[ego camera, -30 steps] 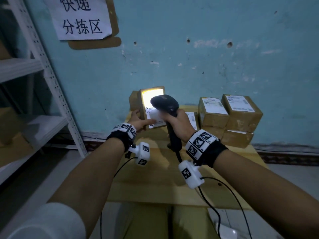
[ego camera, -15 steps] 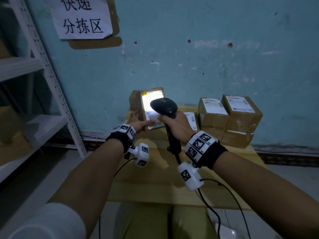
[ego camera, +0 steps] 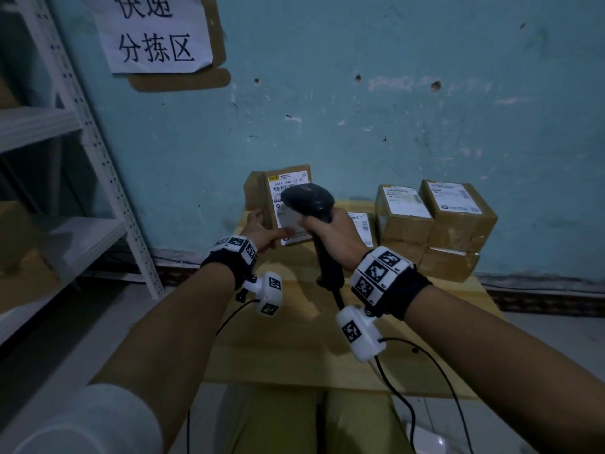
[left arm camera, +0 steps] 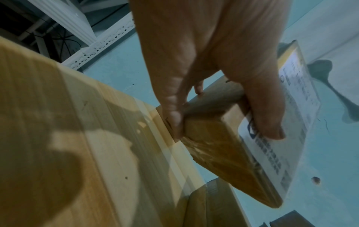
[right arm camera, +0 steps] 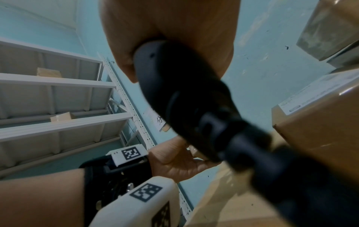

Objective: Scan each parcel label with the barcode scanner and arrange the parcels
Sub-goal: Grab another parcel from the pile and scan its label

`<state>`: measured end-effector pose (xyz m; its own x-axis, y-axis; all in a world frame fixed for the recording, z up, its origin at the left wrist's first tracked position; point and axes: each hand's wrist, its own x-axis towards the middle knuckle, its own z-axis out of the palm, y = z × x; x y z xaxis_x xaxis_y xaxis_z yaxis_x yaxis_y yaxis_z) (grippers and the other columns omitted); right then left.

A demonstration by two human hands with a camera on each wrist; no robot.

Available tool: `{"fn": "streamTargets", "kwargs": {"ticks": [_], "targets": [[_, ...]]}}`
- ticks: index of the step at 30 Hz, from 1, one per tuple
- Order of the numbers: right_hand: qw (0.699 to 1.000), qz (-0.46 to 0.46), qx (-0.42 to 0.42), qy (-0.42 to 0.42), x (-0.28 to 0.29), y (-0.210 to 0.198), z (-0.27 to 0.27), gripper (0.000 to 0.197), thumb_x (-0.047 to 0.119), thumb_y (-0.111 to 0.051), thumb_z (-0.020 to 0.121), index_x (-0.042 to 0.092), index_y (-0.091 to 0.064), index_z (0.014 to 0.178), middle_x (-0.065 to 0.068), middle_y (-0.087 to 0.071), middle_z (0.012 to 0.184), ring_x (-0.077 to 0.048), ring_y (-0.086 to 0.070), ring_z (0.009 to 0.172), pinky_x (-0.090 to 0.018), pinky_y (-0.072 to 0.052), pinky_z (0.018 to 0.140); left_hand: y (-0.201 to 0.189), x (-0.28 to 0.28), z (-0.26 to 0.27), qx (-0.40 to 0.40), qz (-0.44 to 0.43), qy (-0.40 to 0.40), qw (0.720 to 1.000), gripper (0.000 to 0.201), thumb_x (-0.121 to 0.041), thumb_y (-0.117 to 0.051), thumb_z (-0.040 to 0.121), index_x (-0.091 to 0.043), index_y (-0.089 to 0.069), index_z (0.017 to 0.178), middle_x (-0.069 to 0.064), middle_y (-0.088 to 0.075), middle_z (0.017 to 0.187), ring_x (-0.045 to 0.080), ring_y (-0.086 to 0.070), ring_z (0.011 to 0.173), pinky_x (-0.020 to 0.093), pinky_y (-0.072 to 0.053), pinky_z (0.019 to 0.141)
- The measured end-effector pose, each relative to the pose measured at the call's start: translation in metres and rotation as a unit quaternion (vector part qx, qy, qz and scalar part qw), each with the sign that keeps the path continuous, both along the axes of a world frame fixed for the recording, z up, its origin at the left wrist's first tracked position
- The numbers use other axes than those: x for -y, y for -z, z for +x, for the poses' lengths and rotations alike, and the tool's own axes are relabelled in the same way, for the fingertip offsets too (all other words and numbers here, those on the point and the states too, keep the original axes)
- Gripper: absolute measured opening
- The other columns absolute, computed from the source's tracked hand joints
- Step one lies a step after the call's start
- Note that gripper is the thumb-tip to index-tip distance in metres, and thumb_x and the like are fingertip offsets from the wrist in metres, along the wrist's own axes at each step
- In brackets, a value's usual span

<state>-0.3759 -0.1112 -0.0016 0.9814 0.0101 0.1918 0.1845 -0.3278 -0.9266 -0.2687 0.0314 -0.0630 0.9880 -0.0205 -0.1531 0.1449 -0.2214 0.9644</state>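
My left hand (ego camera: 262, 229) grips a flat brown parcel (ego camera: 258, 194) upright above the far left of the wooden table (ego camera: 288, 342), its white label (ego camera: 288, 185) facing me. In the left wrist view the thumb (left arm camera: 270, 122) presses on the label (left arm camera: 291, 138) and the fingers (left arm camera: 170, 113) curl behind the parcel (left arm camera: 213, 138). My right hand (ego camera: 340, 237) grips the black barcode scanner (ego camera: 309, 199) by its handle (right arm camera: 184, 98), head pointed at the label and hiding its middle.
Labelled brown parcels are stacked at the table's far right (ego camera: 435, 231), and a smaller one (ego camera: 361, 226) lies behind my right hand. A white metal shelf rack (ego camera: 91, 152) stands to the left. A blue wall (ego camera: 393, 126) runs close behind the table. The scanner cable (ego camera: 425, 371) trails toward me.
The bright scan light on the label has faded and gone out. Both hands, the parcel and the scanner stay in almost the same place.
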Motion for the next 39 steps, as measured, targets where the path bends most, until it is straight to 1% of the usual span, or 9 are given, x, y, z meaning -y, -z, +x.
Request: {"fn": "streamTargets", "kwargs": {"ticks": [3, 9, 12, 14, 16, 28, 33, 35, 39], "targets": [[1.0, -0.013, 0.007, 0.004, 0.001, 0.001, 0.0, 0.022, 0.012, -0.06, 0.085, 0.02, -0.055, 0.065, 0.001, -0.053, 0.065, -0.011, -0.05, 0.064, -0.023, -0.037, 0.062, 0.0, 0.001, -0.001, 0.0, -0.001, 0.001, 1.0, 0.094, -0.009, -0.075, 0.074, -0.013, -0.016, 0.147, 0.014, -0.049, 0.138, 0.03, -0.054, 0.117, 0.033, -0.049, 0.071], [1.0, -0.019, 0.012, 0.013, 0.001, 0.001, 0.0, 0.029, 0.016, -0.063, 0.085, 0.02, -0.051, 0.059, 0.004, -0.048, 0.057, -0.009, -0.046, 0.057, -0.021, -0.034, 0.056, 0.007, -0.006, 0.001, 0.007, -0.001, -0.012, 1.0, 0.097, -0.016, -0.08, 0.07, -0.012, -0.02, 0.146, 0.008, -0.05, 0.137, 0.027, -0.054, 0.118, 0.036, -0.049, 0.086], [1.0, -0.025, 0.004, 0.004, 0.0, 0.0, -0.001, 0.028, 0.016, -0.063, 0.084, 0.021, -0.051, 0.059, 0.004, -0.049, 0.056, -0.011, -0.048, 0.057, -0.024, -0.036, 0.059, 0.008, -0.007, 0.0, 0.002, -0.014, -0.015, 1.0, 0.096, -0.015, -0.079, 0.071, -0.013, -0.019, 0.146, 0.009, -0.049, 0.138, 0.024, -0.055, 0.114, 0.031, -0.05, 0.075], [1.0, -0.03, 0.001, 0.002, -0.001, 0.001, 0.0, 0.028, 0.016, -0.063, 0.084, 0.021, -0.051, 0.059, 0.003, -0.048, 0.057, -0.012, -0.048, 0.058, -0.025, -0.037, 0.061, 0.007, -0.005, -0.001, 0.008, -0.012, -0.012, 1.0, 0.09, -0.011, -0.075, 0.076, -0.011, -0.018, 0.146, 0.011, -0.047, 0.139, 0.022, -0.053, 0.108, 0.024, -0.045, 0.061], [1.0, -0.03, -0.002, 0.001, -0.002, 0.001, 0.001, 0.028, 0.015, -0.062, 0.084, 0.02, -0.051, 0.059, 0.002, -0.048, 0.057, -0.013, -0.048, 0.058, -0.026, -0.038, 0.062, 0.007, -0.004, -0.001, 0.015, -0.013, -0.006, 1.0, 0.087, -0.009, -0.073, 0.078, -0.009, -0.018, 0.145, 0.012, -0.046, 0.139, 0.019, -0.051, 0.101, 0.021, -0.041, 0.057], [1.0, -0.012, 0.003, -0.005, -0.001, 0.002, 0.001, 0.023, 0.017, -0.061, 0.086, 0.022, -0.052, 0.065, 0.004, -0.05, 0.061, -0.011, -0.05, 0.06, -0.024, -0.039, 0.063, 0.009, -0.004, 0.0, 0.006, -0.013, -0.001, 1.0, 0.092, -0.013, -0.076, 0.075, -0.012, -0.017, 0.146, 0.013, -0.049, 0.136, 0.022, -0.054, 0.099, 0.025, -0.047, 0.062], [0.999, -0.014, 0.026, 0.016, -0.001, 0.003, 0.004, 0.026, 0.015, -0.063, 0.085, 0.022, -0.053, 0.062, 0.004, -0.051, 0.059, -0.007, -0.049, 0.058, -0.021, -0.036, 0.058, 0.01, -0.003, 0.001, -0.011, -0.031, -0.009, 0.999, 0.094, -0.013, -0.077, 0.073, -0.012, -0.018, 0.146, 0.011, -0.049, 0.139, 0.029, -0.056, 0.115, 0.036, -0.052, 0.078], [0.999, -0.01, 0.025, 0.019, -0.001, 0.004, 0.005, 0.026, 0.015, -0.062, 0.085, 0.021, -0.052, 0.061, 0.003, -0.049, 0.058, -0.01, -0.048, 0.057, -0.022, -0.036, 0.058, 0.01, -0.003, 0.0, -0.022, -0.048, -0.007, 0.999, 0.095, -0.011, -0.078, 0.071, -0.013, -0.019, 0.146, 0.01, -0.051, 0.137, 0.029, -0.056, 0.117, 0.038, -0.051, 0.086], [1.0, -0.008, 0.011, 0.015, -0.001, 0.006, 0.006, 0.025, 0.017, -0.062, 0.085, 0.018, -0.053, 0.062, 0.0, -0.049, 0.058, -0.016, -0.049, 0.058, -0.032, -0.041, 0.065, 0.011, -0.004, -0.001, -0.027, -0.053, -0.005, 0.998, 0.093, -0.011, -0.078, 0.071, -0.014, -0.021, 0.145, 0.01, -0.052, 0.136, 0.029, -0.056, 0.116, 0.036, -0.049, 0.083]]}}
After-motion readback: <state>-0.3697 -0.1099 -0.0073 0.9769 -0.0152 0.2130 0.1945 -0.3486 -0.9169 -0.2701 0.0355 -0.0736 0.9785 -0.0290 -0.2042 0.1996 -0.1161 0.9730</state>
